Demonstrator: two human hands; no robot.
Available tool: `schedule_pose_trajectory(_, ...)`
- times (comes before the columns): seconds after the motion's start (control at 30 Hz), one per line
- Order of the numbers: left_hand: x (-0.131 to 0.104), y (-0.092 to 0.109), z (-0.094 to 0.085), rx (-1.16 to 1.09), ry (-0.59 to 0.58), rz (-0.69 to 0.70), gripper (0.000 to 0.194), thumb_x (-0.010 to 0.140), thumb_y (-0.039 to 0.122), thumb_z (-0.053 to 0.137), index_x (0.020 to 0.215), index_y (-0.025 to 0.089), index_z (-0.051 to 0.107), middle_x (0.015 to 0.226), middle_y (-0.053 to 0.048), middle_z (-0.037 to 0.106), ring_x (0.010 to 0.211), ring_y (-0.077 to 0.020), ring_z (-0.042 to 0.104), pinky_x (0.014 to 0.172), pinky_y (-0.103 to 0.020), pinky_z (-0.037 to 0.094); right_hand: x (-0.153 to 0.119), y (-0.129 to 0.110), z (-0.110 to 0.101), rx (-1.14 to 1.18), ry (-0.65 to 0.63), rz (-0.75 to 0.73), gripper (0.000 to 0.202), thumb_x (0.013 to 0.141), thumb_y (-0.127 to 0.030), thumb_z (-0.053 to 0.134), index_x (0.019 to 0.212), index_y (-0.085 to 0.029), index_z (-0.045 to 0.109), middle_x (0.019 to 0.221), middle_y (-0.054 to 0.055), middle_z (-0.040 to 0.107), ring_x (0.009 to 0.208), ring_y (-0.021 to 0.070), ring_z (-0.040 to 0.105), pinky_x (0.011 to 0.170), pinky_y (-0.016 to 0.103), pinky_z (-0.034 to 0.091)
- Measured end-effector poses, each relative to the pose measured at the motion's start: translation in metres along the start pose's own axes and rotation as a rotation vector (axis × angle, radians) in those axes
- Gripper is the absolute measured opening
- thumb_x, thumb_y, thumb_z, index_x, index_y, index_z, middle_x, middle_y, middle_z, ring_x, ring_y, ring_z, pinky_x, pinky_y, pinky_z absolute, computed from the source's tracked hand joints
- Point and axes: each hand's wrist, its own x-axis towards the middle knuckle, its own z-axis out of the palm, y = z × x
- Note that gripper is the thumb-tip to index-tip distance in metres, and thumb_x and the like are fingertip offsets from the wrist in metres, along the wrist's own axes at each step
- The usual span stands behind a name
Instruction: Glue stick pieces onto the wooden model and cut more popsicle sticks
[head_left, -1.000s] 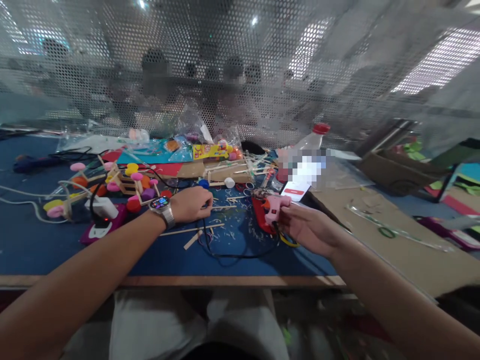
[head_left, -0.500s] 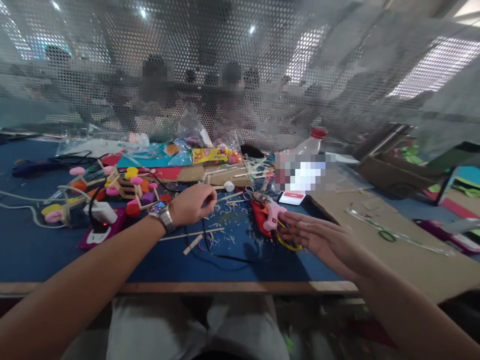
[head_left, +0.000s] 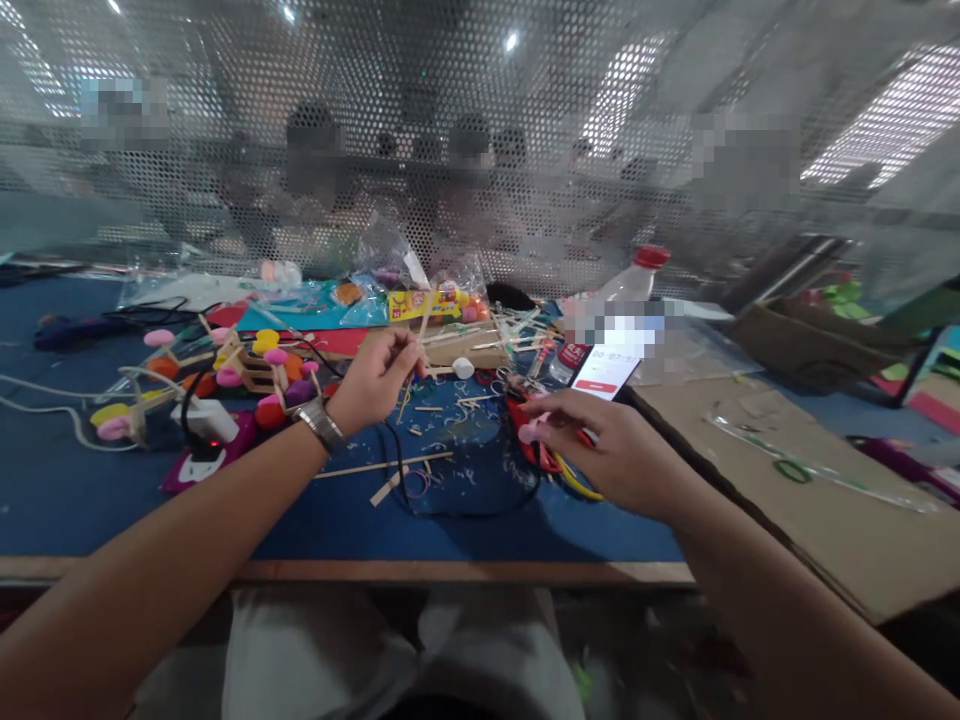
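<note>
Two bare hands at a craft bench, a wooden stick pinched on the left

The left hand (head_left: 375,378), with a metal-band watch (head_left: 322,425) at its wrist, grasps a thin wooden stick (head_left: 426,318) between thumb and forefinger; the stick rises from the fingertips above the blue table (head_left: 337,525). Just right of these fingers is a white disc (head_left: 463,369) on a short wooden piece; whether this is joined to the stick cannot be told. The right hand (head_left: 615,450), fingers bent, is at the pink glue gun (head_left: 529,432), which it largely hides; whether it grips or merely touches the tool cannot be told. The glue gun is above a red object (head_left: 516,412), near a yellow loop (head_left: 581,482). A black cord (head_left: 480,514) curves over the table between the hands. Beyond the right hand: a lit phone (head_left: 600,375) and a red-capped bottle (head_left: 622,288). Left of the left hand: a stick frame with coloured discs (head_left: 259,375) and, nearer the wearer, a purple power strip (head_left: 182,478)
</note>
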Motion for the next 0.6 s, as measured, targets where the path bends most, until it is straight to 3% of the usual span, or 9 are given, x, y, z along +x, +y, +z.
schedule_pose_trajectory(0.1,0.002,-0.001,-0.002,-0.078,0.037,-0.047,0.013,0.101,0.03,0.043,0.094,0.021,0.048,0.075,-0.001,0.061,0.063,-0.011,0.056,0.063,-0.026,0.05,0.02,-0.02,0.015,-0.104,-0.134,-0.177,0.021,0.088,-0.035,0.061,0.099,-0.027,0.078,0.092,0.005,0.077,0.074,0.0207,0.066,0.071,0.036,0.051)
schedule_pose_trajectory(0.17,0.003,0.0,-0.004,-0.12,0.032,-0.076,0.011,0.101,0.029,0.045,0.095,0.021,0.049,0.073,0.001,0.058,0.059,-0.0099,0.053,0.058,-0.025,0.048,0.036,-0.03,0.025,-0.111,-0.154,-0.205,0.02,0.088,-0.033,0.062,0.099,-0.026,0.077,0.096,0.006,0.077,0.08,0.0219,0.067,0.075,0.037,0.049)
schedule_pose_trajectory(0.3,0.0,0.005,-0.003,-0.179,-0.036,-0.124,0.012,0.098,0.032,0.052,0.1,0.021,0.049,0.071,0.002,0.058,0.053,-0.0084,0.049,0.05,-0.023,0.043,0.066,-0.04,0.045,0.136,-0.101,-0.125,0.03,0.082,-0.034,0.073,0.11,-0.026,0.074,0.1,0.006,0.075,0.074,0.0194,0.065,0.073,0.036,0.051)
schedule_pose_trajectory(0.43,-0.003,0.007,0.0,-0.21,-0.115,-0.153,0.019,0.093,0.036,0.061,0.096,0.022,0.048,0.066,0.005,0.052,0.049,-0.0077,0.046,0.046,-0.022,0.039,0.08,-0.044,0.06,0.263,-0.14,-0.111,0.018,0.086,-0.039,0.069,0.093,-0.022,0.073,0.086,0.004,0.075,0.071,0.0182,0.066,0.067,0.034,0.053)
schedule_pose_trajectory(0.6,-0.004,0.007,0.001,-0.23,-0.169,-0.15,0.024,0.091,0.039,0.062,0.091,0.022,0.046,0.069,0.004,0.057,0.05,-0.0074,0.047,0.046,-0.021,0.038,0.083,-0.04,0.066,0.39,-0.133,-0.052,0.033,0.081,-0.053,0.074,0.078,-0.021,0.071,0.065,0.001,0.07,0.054,0.0145,0.063,0.054,0.031,0.053)
